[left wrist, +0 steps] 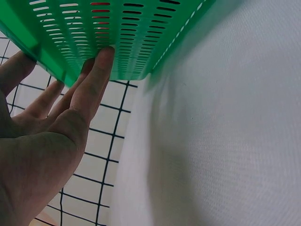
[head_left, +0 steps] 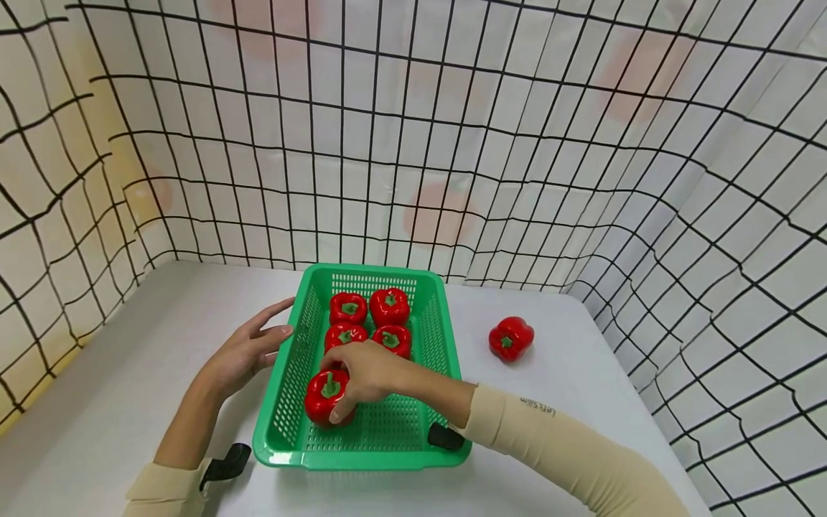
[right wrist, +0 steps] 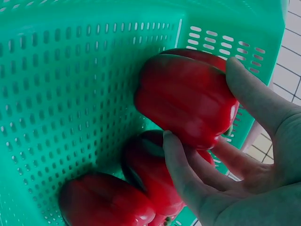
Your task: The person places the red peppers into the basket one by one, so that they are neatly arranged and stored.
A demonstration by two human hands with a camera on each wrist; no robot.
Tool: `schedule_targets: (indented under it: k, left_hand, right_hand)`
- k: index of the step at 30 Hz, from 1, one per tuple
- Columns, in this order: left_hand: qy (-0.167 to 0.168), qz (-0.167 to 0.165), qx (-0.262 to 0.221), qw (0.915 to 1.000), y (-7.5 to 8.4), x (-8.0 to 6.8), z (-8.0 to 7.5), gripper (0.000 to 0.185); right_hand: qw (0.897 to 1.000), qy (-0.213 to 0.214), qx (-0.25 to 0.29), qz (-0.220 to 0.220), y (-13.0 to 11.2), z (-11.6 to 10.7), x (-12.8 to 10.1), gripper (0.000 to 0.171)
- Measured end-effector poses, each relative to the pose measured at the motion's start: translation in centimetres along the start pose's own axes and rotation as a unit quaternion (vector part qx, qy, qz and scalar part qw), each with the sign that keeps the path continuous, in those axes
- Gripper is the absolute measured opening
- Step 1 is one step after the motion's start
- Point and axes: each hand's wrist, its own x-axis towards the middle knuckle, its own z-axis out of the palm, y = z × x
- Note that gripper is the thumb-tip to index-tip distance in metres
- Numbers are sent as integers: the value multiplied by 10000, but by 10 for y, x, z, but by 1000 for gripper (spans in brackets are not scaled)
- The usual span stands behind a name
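My right hand [head_left: 377, 373] grips a glossy red bell pepper [head_left: 319, 403] inside the green slotted basket [head_left: 362, 459], toward its near left. In the right wrist view, thumb and fingers close around the sides of that pepper [right wrist: 183, 94], its underside facing the camera. Several other red peppers, such as one at the back right [head_left: 390, 307], sit beyond the hand in two columns, green stems up. Along the basket's left side, my left hand [head_left: 242, 355] has its fingers extended. In the left wrist view, its fingertips touch the slotted wall [left wrist: 136, 28] from outside.
One more red pepper [head_left: 511, 339] lies tilted on the white tabletop [head_left: 536, 395], right of the basket. Black wire grid panels [head_left: 400, 143] stand behind and at both sides. Black wrist devices [head_left: 226, 463] are worn at the sleeve cuffs.
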Motion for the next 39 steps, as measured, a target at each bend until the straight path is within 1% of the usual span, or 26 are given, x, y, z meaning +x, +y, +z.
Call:
schedule_targets:
  k: [9, 16, 20, 28, 33, 39]
  left_hand:
    - [30, 30, 18, 10000, -1, 0, 0, 72]
    - [1, 20, 20, 10000, 1, 1, 1, 72]
    - [-35, 10, 16, 10000, 1, 1, 2, 71]
    - [-51, 52, -40, 10000, 0, -2, 0, 71]
    - [-40, 21, -18, 10000, 0, -1, 2, 72]
    - [14, 31, -31, 10000, 0, -1, 1, 72]
  right_hand:
    - [10000, 1, -43, -47, 2, 2, 2, 64]
    - [9997, -24, -235, -81, 3, 3, 2, 64]
    - [9997, -79, -221, -29, 4, 2, 0, 65]
    - [9993, -352, -110, -1, 7, -2, -3, 66]
    - [9992, -372, -134, 64, 8, -4, -3, 65]
    - [9992, -381, 38, 102, 11, -8, -4, 63]
